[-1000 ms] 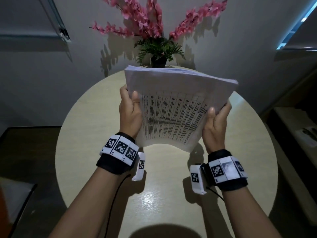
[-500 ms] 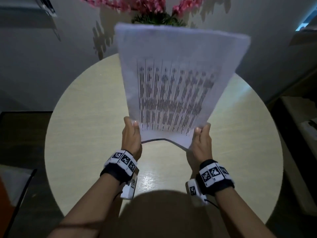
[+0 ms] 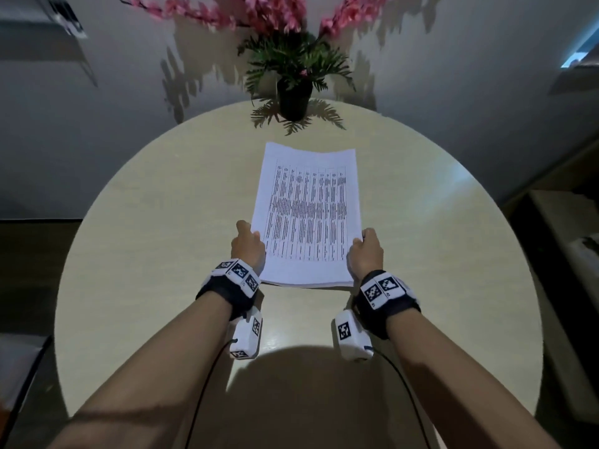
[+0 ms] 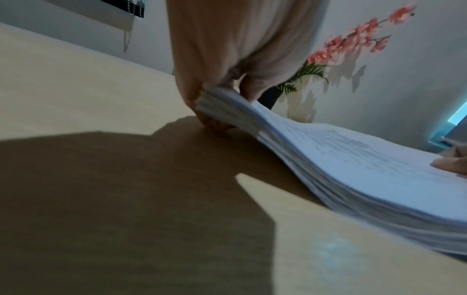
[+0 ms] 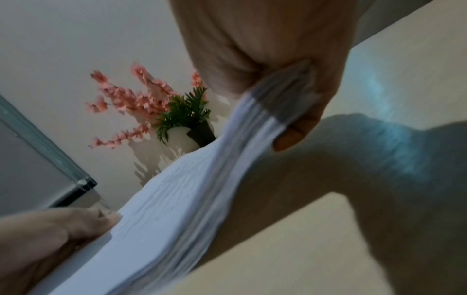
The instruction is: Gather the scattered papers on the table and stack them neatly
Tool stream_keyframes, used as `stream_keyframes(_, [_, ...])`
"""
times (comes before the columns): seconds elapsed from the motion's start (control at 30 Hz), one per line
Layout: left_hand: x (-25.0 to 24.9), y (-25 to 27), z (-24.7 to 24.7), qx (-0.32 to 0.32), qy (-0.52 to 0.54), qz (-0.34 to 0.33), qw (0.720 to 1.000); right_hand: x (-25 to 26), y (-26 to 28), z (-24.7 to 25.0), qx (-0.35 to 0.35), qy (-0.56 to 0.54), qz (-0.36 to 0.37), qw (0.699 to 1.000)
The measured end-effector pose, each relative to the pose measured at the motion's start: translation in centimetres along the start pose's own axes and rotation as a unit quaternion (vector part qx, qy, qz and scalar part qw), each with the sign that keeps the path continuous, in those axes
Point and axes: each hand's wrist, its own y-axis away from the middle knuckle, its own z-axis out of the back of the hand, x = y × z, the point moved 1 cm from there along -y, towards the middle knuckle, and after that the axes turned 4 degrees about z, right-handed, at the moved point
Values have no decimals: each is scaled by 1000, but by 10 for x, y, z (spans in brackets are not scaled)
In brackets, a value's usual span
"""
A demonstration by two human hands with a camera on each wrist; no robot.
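Note:
A thick stack of printed white papers [image 3: 309, 215] lies on the middle of the round beige table [image 3: 162, 222], its long side running away from me. My left hand [image 3: 248, 246] pinches the stack's left edge, thumb on top and fingers underneath, as the left wrist view shows [image 4: 215, 99]. My right hand [image 3: 366, 251] grips the right edge the same way [image 5: 285, 103]. Both gripped edges of the paper stack [image 4: 353, 169] bend up off the table, while its near end rests on the tabletop. The sheets look squared together.
A dark pot of green fronds and pink blossoms [image 3: 293, 98] stands at the table's far edge, just beyond the stack. White walls rise behind it. A low shelf or bench [image 3: 570, 228] sits to the right of the table.
The stack was held upright in the air in both hands; it has swung down and now lies flat on the table, my hands still holding its side edges near me.

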Motion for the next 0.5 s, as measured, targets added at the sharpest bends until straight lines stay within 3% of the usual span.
stream_keyframes(0.23, [5,-14,-12,-3,-71,-12,997,-6,-1,-22,9,152,-25,988])
stream_keyframes(0.37, [0,-10,-11,-56,-94,-15,994,-3,-1,-18,33,145,-25,989])
stream_keyframes(0.5, [9,-15,-3,-26,-104,-10,994,-16,5,0,29,117,-34,992])
